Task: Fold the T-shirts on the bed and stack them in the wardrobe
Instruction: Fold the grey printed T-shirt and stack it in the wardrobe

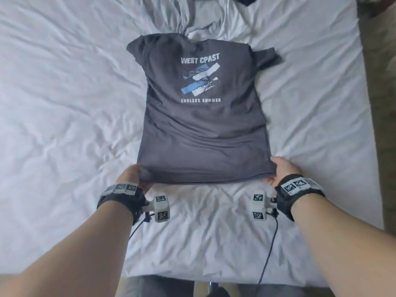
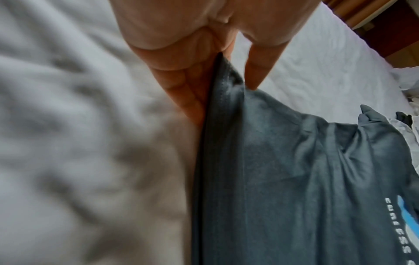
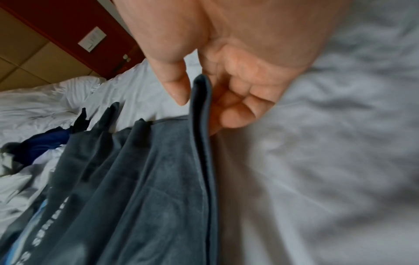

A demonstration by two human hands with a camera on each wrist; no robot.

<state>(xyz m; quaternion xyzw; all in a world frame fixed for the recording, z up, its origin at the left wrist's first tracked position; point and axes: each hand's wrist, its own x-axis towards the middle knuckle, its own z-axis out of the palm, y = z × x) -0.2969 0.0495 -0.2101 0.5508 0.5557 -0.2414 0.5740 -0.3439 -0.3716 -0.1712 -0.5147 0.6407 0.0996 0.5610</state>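
— What's the bed (image 1: 64,103) like from where you stand?

— A wide mattress under a white sheet (image 1: 203,232), creased all over. A dark grey T-shirt (image 1: 199,129) lies spread in the middle of it, print side up, collar at the far end and hem at the near end. One sleeve sticks out to the right; the left one looks tucked under.

— And the hands?

— Both at the near hem. The left hand (image 1: 135,176) pinches the near left corner: in the left wrist view the thumb sits on top of the cloth and the fingers (image 2: 188,93) go underneath. The right hand (image 1: 285,170) grips the near right corner the same way, thumb over, curled fingers (image 3: 240,107) under the doubled edge. The hem is lifted a little off the sheet between them.

— Anything else on the bed?

— At the far end, a rumpled pale grey garment (image 1: 182,13) just beyond the collar, and a scrap of dark cloth (image 1: 244,0) at the very top edge. The right wrist view also catches something dark blue (image 3: 45,143) among white folds up there.

— And the room?

— A tan strip of floor (image 1: 377,103) runs along the right side of the bed. The right wrist view shows a dark red panel carrying a pale switch plate (image 3: 92,39), with beige padded squares (image 3: 27,59) beside it.
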